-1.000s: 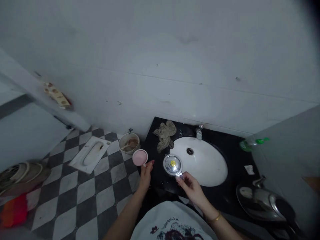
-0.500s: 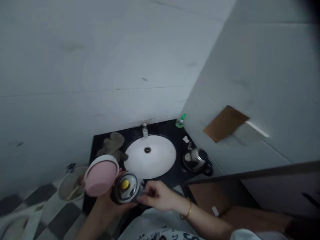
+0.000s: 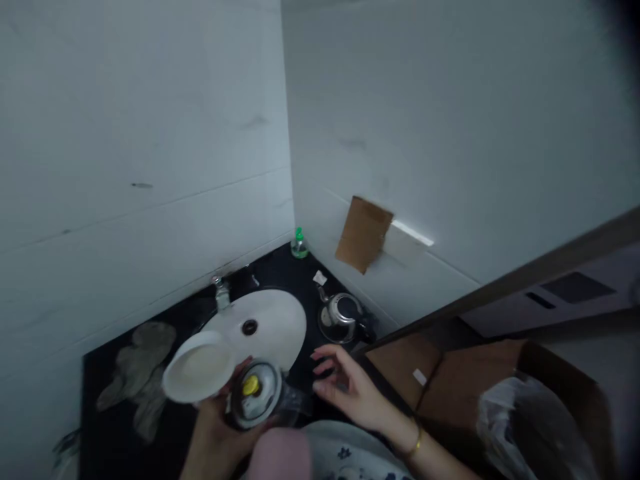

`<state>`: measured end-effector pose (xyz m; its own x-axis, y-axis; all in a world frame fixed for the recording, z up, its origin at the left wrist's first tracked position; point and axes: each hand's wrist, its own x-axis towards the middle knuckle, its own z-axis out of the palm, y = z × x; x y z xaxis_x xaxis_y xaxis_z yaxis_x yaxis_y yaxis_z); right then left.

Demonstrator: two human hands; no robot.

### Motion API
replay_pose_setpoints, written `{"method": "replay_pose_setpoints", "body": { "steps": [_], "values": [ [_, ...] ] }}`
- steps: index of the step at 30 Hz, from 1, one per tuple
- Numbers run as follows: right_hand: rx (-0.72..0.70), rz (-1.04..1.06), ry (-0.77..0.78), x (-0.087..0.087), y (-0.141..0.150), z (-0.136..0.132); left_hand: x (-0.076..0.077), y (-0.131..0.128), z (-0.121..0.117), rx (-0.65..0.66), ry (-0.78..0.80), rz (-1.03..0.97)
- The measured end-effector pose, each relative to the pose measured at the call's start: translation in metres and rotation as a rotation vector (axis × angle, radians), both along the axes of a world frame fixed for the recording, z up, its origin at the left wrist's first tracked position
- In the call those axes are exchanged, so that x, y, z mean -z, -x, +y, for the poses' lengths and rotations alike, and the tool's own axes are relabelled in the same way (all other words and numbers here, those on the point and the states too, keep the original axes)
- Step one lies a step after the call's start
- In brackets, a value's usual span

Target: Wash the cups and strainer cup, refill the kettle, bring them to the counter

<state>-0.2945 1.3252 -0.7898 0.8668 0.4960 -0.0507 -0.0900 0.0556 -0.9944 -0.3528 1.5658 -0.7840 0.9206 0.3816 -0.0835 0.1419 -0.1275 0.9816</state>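
Lidded pot (image 3: 261, 396), silvery, yellow-topped, perhaps glass-sided

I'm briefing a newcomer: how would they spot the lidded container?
Find the white sink in the black counter. Nearer the camera, the left hand grips a round container; unlike the white bowl beside it, its lid bears a yellow spot.

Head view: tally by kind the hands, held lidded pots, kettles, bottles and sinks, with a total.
Hands: 2 (left hand, right hand)
Lidded pot: 1
Kettle: 1
Bottle: 1
Sink: 1
Total: 6
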Motion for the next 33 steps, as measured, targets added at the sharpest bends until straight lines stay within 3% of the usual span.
{"method": "replay_pose_setpoints", "body": {
  "steps": [5, 8, 10, 12, 14, 18, 20, 22, 27, 31, 33],
  "values": [
    [-0.25, 0.13, -0.1, 0.029, 0.022, 0.0, 0.0, 0.008, -0.047, -0.026, -0.056, 0.063],
    [-0.339, 0.129, -0.134, 0.044, 0.016, 0.001, 0.004, 0.006, -0.049, -0.058, -0.101, 0.068],
    [-0.328, 0.001, -0.1, 0.048, 0.006, 0.001, 0.005, 0.005, -0.047, -0.078, -0.124, 0.067],
    [-0.299, -0.239, -0.004, 0.044, -0.006, 0.001, 0.005, 0.003, -0.045, -0.12, -0.143, 0.071],
    [-0.36, -0.528, 0.095, 0.033, -0.019, 0.0, 0.003, 0.002, -0.046, -0.155, -0.134, 0.071],
    [-0.742, -0.838, 0.229, -0.001, -0.041, 0.003, -0.001, -0.001, -0.046, -0.183, -0.055, 0.098],
    [-0.832, -0.915, 0.282, -0.01, -0.046, 0.007, 0.001, 0.0, -0.045, -0.214, -0.028, 0.105],
    [-0.827, -1.024, 0.284, -0.009, -0.045, 0.01, 0.006, 0.001, -0.043, -0.246, -0.006, 0.107],
    [-0.701, -1.19, 0.282, 0.013, -0.034, 0.012, 0.015, 0.009, -0.041, -0.314, -0.034, 0.108],
    [-0.651, -1.176, 0.235, 0.014, -0.033, 0.015, 0.014, 0.014, -0.041, -0.346, -0.023, 0.087],
    [-0.648, -1.065, 0.179, 0.009, -0.034, 0.016, 0.013, 0.015, -0.039, -0.364, -0.008, 0.072]
  ]
}}
